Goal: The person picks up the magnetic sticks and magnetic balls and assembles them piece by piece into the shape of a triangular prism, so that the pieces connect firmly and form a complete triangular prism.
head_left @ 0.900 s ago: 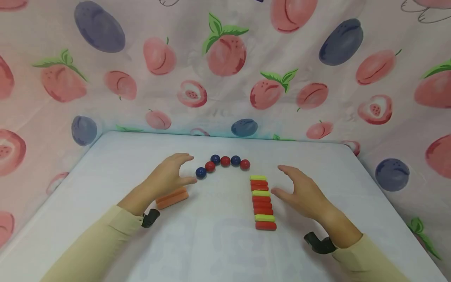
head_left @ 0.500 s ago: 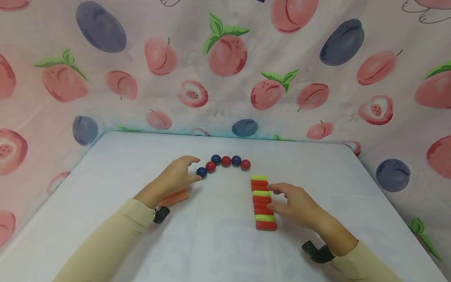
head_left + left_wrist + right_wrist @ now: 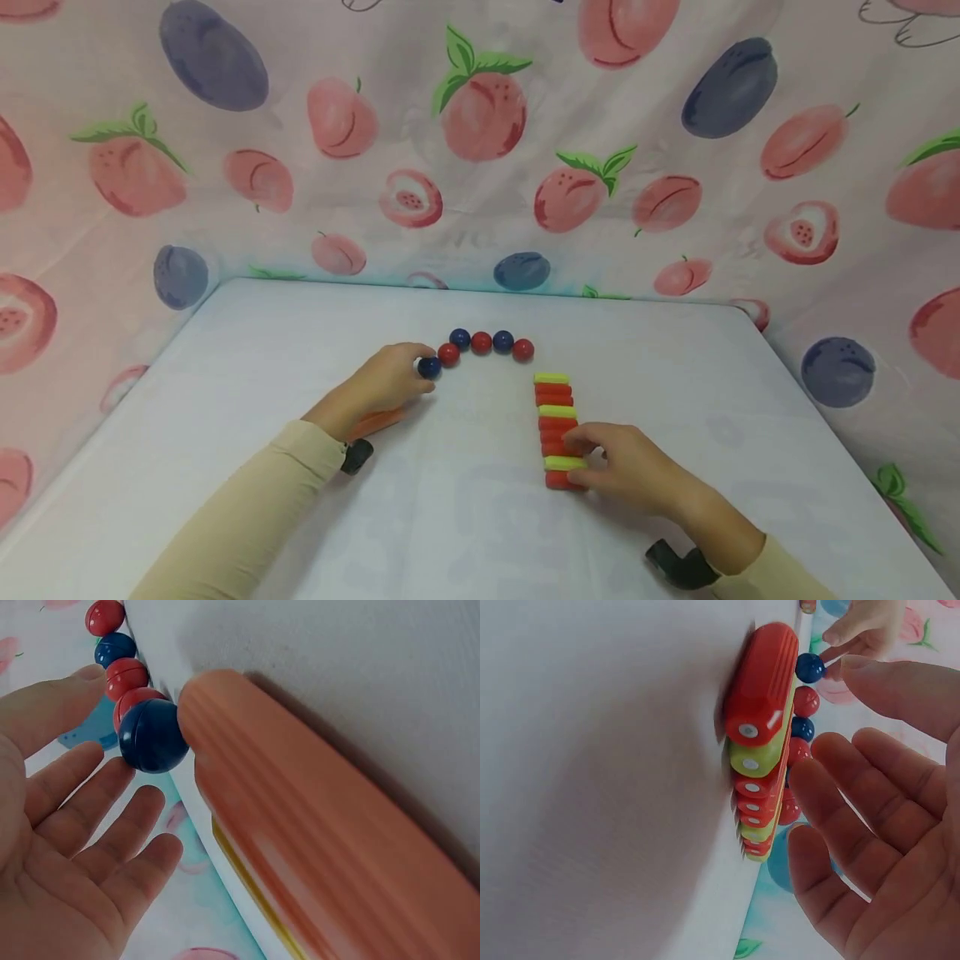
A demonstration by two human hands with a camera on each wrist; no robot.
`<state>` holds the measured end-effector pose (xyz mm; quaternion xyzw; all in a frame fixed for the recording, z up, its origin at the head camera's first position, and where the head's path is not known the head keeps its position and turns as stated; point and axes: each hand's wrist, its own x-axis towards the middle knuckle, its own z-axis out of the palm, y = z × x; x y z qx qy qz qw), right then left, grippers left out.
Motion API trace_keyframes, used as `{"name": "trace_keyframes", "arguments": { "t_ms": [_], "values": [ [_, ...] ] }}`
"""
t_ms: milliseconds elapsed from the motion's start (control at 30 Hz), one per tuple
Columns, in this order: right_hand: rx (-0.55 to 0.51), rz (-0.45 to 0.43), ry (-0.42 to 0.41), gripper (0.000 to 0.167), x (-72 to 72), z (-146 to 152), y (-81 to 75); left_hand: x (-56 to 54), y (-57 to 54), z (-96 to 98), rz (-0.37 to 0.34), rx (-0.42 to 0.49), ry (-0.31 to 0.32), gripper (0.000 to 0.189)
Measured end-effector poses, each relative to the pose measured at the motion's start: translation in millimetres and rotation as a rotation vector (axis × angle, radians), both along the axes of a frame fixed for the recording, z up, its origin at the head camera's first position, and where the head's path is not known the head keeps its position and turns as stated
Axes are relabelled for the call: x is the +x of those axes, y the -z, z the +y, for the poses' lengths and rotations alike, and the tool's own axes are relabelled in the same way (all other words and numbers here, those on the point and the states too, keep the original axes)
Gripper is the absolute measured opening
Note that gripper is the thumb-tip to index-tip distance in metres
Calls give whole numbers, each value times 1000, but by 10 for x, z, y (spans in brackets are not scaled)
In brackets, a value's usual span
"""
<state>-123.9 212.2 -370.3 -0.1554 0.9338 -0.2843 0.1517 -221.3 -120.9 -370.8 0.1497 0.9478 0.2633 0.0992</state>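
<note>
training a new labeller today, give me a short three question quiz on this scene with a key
1. Multiple choice: in the head view, what shows between the thumb and fingers of the left hand?
a) a red ball
b) a blue ball
c) a yellow stick
2. True or false: the row of sticks has more yellow sticks than red ones.
3. Fill in: the right hand is at the ____ (near or far) end of that row.

Key
1. b, the ball at the left end of the arc.
2. False: three yellow, six red.
3. near

A pale cloth (image 3: pixel 480 225) with pink and blue fruit prints (image 3: pixel 483 121) hangs behind the white tabletop (image 3: pixel 465 525).
</note>
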Motion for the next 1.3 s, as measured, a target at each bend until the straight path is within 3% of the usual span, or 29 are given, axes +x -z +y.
{"name": "trace_keyframes", "arguments": {
  "t_ms": [167,400,700,1067,1300],
  "values": [
    [3,-3,-51,30,29,-4,21,4,7,20,-5,-4,-12,52],
    [7,0,-81,28,68,-9,47,10,2,26,10,-19,10,49],
    [18,25,-133,22,65,-15,67,35,-4,22,-19,-6,33,40],
    [47,12,-131,25,68,-99,78,44,47,44,-39,-20,70,35],
    [123,58,-138,22,83,-177,101,72,48,63,-39,-14,84,33]
  ]
}}
